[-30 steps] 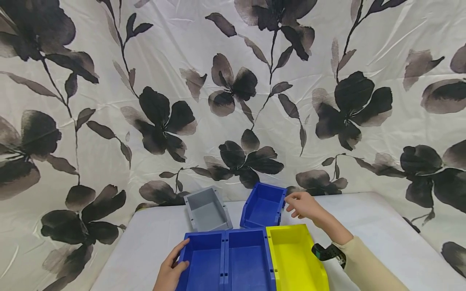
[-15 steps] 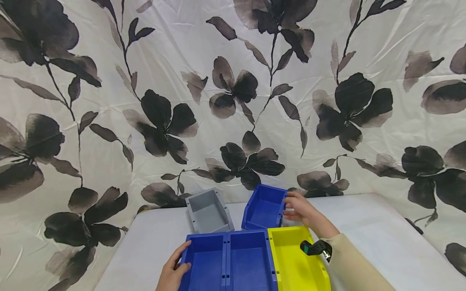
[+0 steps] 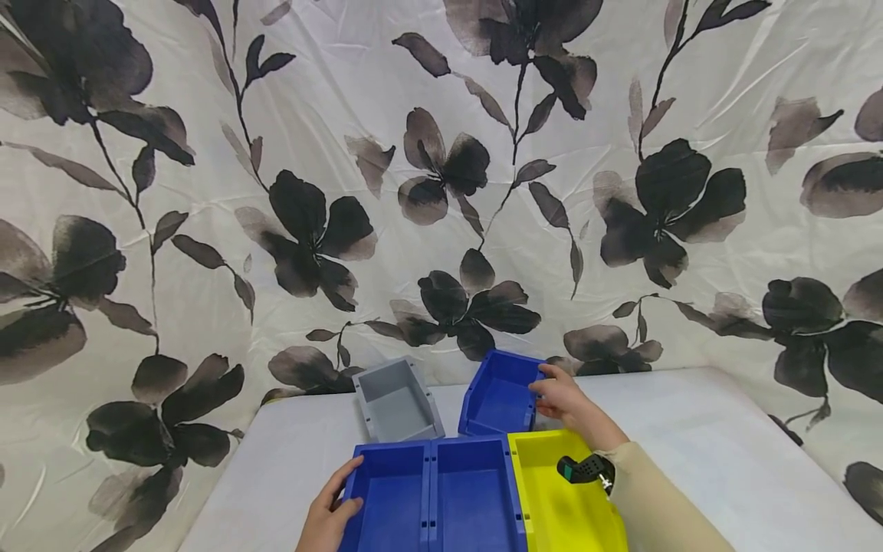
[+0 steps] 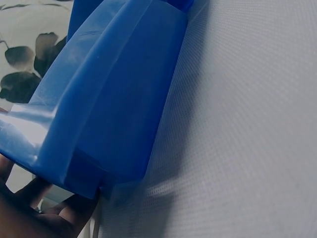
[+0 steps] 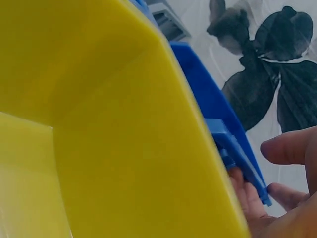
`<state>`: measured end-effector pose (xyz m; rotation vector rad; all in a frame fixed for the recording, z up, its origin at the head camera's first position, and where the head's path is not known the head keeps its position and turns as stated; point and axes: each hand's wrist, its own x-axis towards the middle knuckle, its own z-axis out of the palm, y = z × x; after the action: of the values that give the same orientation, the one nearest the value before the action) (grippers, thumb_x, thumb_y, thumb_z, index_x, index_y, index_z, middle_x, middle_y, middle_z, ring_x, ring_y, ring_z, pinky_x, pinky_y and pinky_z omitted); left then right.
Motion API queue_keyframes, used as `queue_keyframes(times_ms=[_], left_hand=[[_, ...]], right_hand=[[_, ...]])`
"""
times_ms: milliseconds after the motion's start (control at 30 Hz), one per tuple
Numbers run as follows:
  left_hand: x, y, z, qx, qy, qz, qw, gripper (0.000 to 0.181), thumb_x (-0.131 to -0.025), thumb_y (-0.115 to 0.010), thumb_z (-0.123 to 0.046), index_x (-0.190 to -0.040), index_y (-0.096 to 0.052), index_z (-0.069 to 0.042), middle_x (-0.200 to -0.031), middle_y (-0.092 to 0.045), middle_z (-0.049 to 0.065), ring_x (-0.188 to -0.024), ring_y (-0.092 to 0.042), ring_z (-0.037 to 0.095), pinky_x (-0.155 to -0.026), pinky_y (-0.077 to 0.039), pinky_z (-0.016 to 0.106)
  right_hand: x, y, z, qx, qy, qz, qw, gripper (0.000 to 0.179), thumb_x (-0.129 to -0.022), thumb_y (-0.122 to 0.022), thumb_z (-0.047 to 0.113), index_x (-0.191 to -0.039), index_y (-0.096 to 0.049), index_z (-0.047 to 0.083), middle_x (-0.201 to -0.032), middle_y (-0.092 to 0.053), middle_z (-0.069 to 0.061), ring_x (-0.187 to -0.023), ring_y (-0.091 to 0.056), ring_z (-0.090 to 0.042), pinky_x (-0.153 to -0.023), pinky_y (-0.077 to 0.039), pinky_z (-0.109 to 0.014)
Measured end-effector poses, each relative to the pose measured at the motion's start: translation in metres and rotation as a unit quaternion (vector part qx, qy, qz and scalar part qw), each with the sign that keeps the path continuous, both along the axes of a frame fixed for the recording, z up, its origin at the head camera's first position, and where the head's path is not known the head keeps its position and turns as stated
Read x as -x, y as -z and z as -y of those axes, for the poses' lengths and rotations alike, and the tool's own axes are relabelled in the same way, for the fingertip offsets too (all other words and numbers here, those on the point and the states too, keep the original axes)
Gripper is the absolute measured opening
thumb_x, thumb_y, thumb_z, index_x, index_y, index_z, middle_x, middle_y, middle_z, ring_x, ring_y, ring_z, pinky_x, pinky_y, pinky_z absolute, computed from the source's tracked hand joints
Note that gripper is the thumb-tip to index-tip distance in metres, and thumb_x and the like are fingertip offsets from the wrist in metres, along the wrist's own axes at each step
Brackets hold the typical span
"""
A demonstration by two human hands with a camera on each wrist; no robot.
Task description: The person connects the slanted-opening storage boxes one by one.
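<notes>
Leftward since the earlier head frames, our right hand (image 3: 562, 402) has moved onto the right wall of the rear blue storage bin (image 3: 498, 395), which stands on the counter (image 3: 676, 437) beside the gray bin (image 3: 396, 402). Our left hand (image 3: 327, 506) grips the front-left blue bin (image 3: 389, 491). Left wrist view: our fingers curl at that bin's edge. Right wrist view: beyond the yellow bin (image 5: 129, 129), our fingers hold the blue rim.
</notes>
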<state>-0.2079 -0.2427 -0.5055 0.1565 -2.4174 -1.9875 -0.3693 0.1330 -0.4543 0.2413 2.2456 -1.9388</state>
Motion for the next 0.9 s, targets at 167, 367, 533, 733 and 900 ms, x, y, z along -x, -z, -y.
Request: queue_keyframes(times_ms=[167, 367, 533, 733, 900], left_hand=[[0.001, 0.000, 0.000, 0.000, 0.000, -0.009, 1.0000, 0.062, -0.086, -0.053, -0.001, -0.147, -0.040, -0.004, -0.145, -0.030, 0.037, -0.105, -0.059, 0.040, -0.071, -0.054, 0.048], [0.002, 0.002, 0.001, -0.005, -0.002, -0.011, 0.9999, 0.063, -0.085, -0.053, 0.001, -0.146, -0.039, -0.003, -0.146, -0.027, 0.037, -0.109, -0.057, 0.044, -0.072, -0.053, 0.050], [0.002, 0.005, -0.001, -0.002, 0.001, -0.006, 1.0000, 0.063, -0.085, -0.053, 0.000, -0.146, -0.040, -0.004, -0.146, -0.027, 0.038, -0.111, -0.054, 0.048, -0.073, -0.053, 0.051], [0.002, 0.006, -0.002, 0.003, 0.005, -0.016, 0.9999, 0.064, -0.084, -0.053, 0.000, -0.146, -0.040, -0.004, -0.145, -0.030, 0.037, -0.113, -0.053, 0.048, -0.074, -0.052, 0.051], [0.002, 0.000, 0.000, 0.019, -0.003, -0.016, 0.9997, 0.060, -0.086, -0.053, 0.000, -0.145, -0.042, -0.005, -0.139, -0.040, 0.033, -0.109, -0.056, 0.043, -0.074, -0.053, 0.049]], right_hand=[[0.003, 0.001, 0.007, -0.001, 0.012, -0.028, 0.9995, 0.067, -0.091, -0.058, 0.006, -0.150, -0.026, 0.004, -0.120, -0.049, -0.022, -0.056, -0.041, -0.016, -0.054, -0.037, -0.026], [0.007, -0.001, 0.012, -0.012, 0.056, -0.069, 0.9960, 0.069, -0.085, -0.057, -0.004, -0.147, -0.026, 0.000, -0.148, -0.026, -0.029, -0.115, -0.046, -0.038, -0.095, -0.042, -0.050], [0.007, -0.008, 0.005, -0.009, 0.128, -0.087, 0.9879, 0.065, -0.084, -0.051, -0.006, -0.146, -0.031, 0.001, -0.153, -0.022, -0.028, -0.124, -0.035, -0.042, -0.103, -0.032, -0.056], [0.006, -0.027, -0.018, -0.019, 0.125, -0.115, 0.9853, 0.063, -0.085, -0.042, -0.005, -0.147, -0.032, 0.000, -0.152, -0.025, -0.027, -0.127, -0.034, -0.038, -0.103, -0.032, -0.051], [0.001, -0.047, -0.042, -0.047, 0.099, -0.141, 0.9840, 0.063, -0.085, -0.046, -0.005, -0.147, -0.034, 0.000, -0.134, -0.042, -0.028, -0.107, -0.048, -0.033, -0.086, -0.044, -0.041]])
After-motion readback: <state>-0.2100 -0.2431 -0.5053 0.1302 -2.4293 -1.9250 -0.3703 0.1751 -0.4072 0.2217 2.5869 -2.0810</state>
